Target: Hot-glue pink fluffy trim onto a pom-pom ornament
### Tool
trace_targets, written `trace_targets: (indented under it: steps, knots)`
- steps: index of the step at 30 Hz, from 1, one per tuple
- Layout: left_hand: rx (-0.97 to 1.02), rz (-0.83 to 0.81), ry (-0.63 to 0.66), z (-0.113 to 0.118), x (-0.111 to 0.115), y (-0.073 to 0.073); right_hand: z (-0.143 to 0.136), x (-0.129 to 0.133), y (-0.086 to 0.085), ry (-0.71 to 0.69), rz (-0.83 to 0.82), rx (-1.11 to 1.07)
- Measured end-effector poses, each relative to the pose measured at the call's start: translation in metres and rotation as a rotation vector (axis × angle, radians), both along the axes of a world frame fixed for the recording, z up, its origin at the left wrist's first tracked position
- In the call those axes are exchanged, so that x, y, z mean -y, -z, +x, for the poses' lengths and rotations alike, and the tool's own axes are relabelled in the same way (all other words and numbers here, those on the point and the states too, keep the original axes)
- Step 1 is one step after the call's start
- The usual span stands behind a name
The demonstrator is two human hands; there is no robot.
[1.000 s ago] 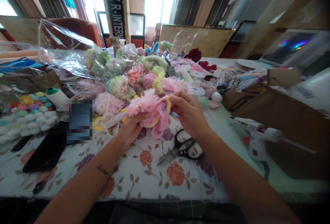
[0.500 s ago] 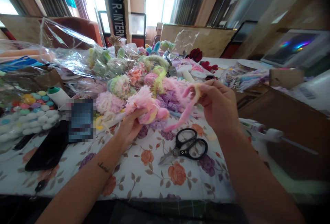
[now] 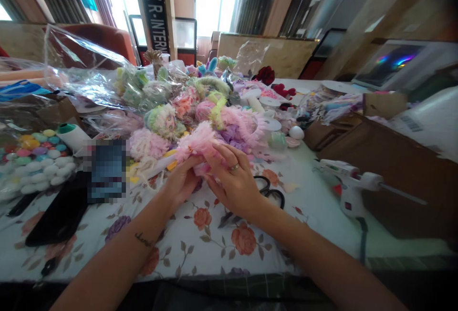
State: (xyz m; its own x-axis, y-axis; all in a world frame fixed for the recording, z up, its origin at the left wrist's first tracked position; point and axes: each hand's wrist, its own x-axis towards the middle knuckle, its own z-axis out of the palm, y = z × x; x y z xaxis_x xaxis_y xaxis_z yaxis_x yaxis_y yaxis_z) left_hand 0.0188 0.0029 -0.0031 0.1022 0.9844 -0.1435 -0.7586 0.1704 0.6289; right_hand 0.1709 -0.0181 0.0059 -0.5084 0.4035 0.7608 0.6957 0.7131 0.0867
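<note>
A fluffy pink chenille craft piece [image 3: 198, 140] is held over the front of the table. My left hand [image 3: 184, 177] is closed around its lower side. From the right, my right hand [image 3: 234, 180], a ring on one finger, bends its fingers over the same piece against the left hand. Between the two hands most of the piece is hidden, the fuzzy strip's end included. Beneath my right hand lie black-handled scissors [image 3: 277, 198]; the hand covers much of them.
A hot glue gun [image 3: 352, 182] stands at the right by a cardboard box [image 3: 386, 158]. Fuzzy craft materials and plastic wrap pile up behind. At the left are a black phone [image 3: 59, 208], a white thread cone [image 3: 73, 137] and bagged pompoms [image 3: 46, 168].
My right hand has come left and down, bringing the loose pink and yellow fuzzy strip against the piece in my left hand. It now covers part of the scissors. The view has shifted slightly.
</note>
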Motion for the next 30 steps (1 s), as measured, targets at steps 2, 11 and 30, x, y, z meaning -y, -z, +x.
trace_targets:
  steps: [2, 11, 30]
  knots:
    - [-0.009, 0.009, 0.016, 0.001, 0.001, -0.001, 0.000, -0.002, 0.008, 0.035, 0.002, -0.018]
    - [0.010, 0.006, -0.002, 0.002, 0.001, -0.001, 0.001, -0.004, 0.017, 0.118, 0.014, 0.043]
    - [-0.039, -0.080, -0.024, 0.001, 0.003, 0.001, -0.002, -0.009, 0.027, 0.066, 0.244, 0.119]
